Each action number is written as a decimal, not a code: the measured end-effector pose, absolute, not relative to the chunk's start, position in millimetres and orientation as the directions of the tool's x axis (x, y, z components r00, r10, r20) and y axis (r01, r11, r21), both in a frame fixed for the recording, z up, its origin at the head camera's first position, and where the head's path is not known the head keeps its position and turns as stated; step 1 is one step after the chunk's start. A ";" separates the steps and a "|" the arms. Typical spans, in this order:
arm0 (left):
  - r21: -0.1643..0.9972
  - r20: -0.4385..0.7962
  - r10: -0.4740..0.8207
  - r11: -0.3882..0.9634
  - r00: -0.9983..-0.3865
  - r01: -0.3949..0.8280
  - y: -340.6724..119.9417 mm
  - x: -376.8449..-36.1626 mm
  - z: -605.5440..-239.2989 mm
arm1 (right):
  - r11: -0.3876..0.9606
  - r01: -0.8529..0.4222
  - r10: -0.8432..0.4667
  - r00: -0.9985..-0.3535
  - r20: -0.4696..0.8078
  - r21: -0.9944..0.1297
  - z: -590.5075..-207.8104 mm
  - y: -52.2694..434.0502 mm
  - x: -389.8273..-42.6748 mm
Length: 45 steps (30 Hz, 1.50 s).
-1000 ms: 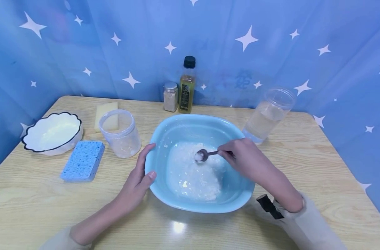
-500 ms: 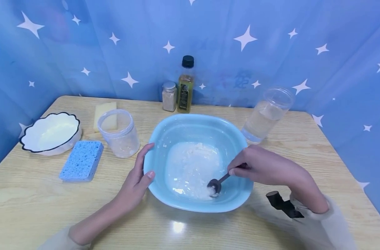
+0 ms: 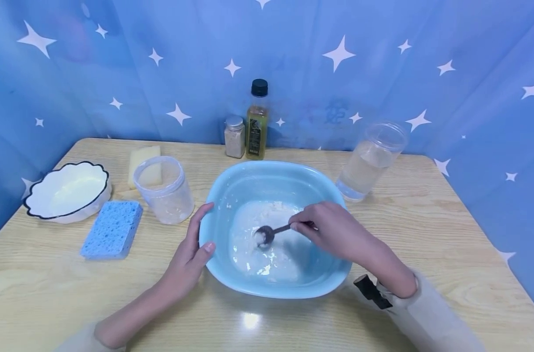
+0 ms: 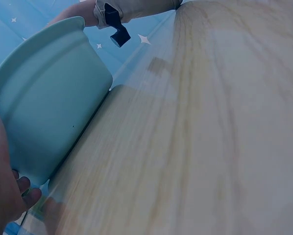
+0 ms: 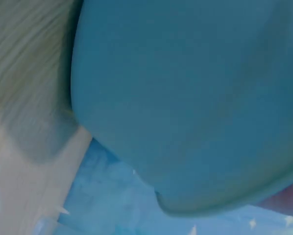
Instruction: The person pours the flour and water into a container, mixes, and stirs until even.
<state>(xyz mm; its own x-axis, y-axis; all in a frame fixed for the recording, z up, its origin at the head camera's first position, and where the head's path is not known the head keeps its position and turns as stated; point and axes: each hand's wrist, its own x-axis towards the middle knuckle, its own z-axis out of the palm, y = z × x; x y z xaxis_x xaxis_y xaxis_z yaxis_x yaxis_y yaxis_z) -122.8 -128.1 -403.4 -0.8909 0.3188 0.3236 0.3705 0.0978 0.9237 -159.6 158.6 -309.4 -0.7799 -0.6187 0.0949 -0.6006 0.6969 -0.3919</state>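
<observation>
A light-blue basin (image 3: 277, 292) stands on the table with a wet, lumpy white mixture (image 3: 288, 261) across its bottom. On its left side, my left hand (image 3: 188, 254) grips the rim, thumb at the edge and fingers along the outer wall; the left wrist view shows fingertips (image 4: 31, 197) by the basin's underside. Over the right side reaches my right hand (image 3: 332, 227), which pinches the handle of a small dark spoon (image 3: 267, 235). Some white stuff sits in the spoon's round bowl, down in the mixture. The right wrist view shows mostly the basin's outer wall (image 5: 176, 98).
Left of the basin are a clear plastic jar (image 3: 172, 205), a blue sponge (image 3: 113, 230), a scalloped white dish (image 3: 69, 190) and a pale yellow slab (image 3: 137, 159). Behind stand a shaker jar (image 3: 234, 139) and an oil bottle (image 3: 256, 129). A water-filled container (image 3: 365, 168) stands right.
My right hand has swept the spoon from the basin's middle to its lower right, then back left across the mixture. The left hand keeps its hold; the view has shifted slightly.
</observation>
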 end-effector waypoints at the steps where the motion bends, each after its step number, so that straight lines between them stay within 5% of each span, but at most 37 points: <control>1: 0.925 0.321 0.317 0.100 -0.893 0.368 -128.4 -122.5 -403.4 | 0.719 -0.590 -0.598 -0.795 0.106 -0.367 -308.5 159.3 -160.2; 12: 0.925 0.333 0.329 0.069 -0.883 0.375 -128.7 -123.2 -405.3 | 0.780 -0.549 -0.576 -0.817 -0.005 -0.300 -282.6 187.0 -156.6; 24: 0.927 0.320 0.322 0.088 -0.891 0.364 -129.7 -122.7 -404.5 | 0.587 -0.624 -0.768 -0.631 -0.109 -0.516 -279.6 186.9 -152.1; 30: 0.925 0.327 0.325 0.084 -0.887 0.372 -128.3 -122.6 -404.0 | 0.621 -0.617 -0.724 -0.688 -0.053 -0.484 -289.2 179.3 -155.1; 37: 0.929 0.319 0.326 0.079 -0.890 0.362 -128.4 -122.7 -404.0 | 0.780 -0.543 -0.571 -0.821 0.001 -0.311 -286.8 187.5 -161.0; 45: 0.927 0.321 0.325 0.086 -0.889 0.366 -129.0 -123.2 -404.4 | 0.738 -0.555 -0.630 -0.770 -0.099 -0.384 -273.4 199.9 -156.4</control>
<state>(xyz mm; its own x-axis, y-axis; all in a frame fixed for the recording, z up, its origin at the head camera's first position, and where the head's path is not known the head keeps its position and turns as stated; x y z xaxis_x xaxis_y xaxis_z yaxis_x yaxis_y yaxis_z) -123.2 -129.0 -404.4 -0.8895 0.3253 0.3210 0.3658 0.0859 0.9267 -156.4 199.9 -273.4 -0.7699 -0.6304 -0.0994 -0.5548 0.7380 -0.3841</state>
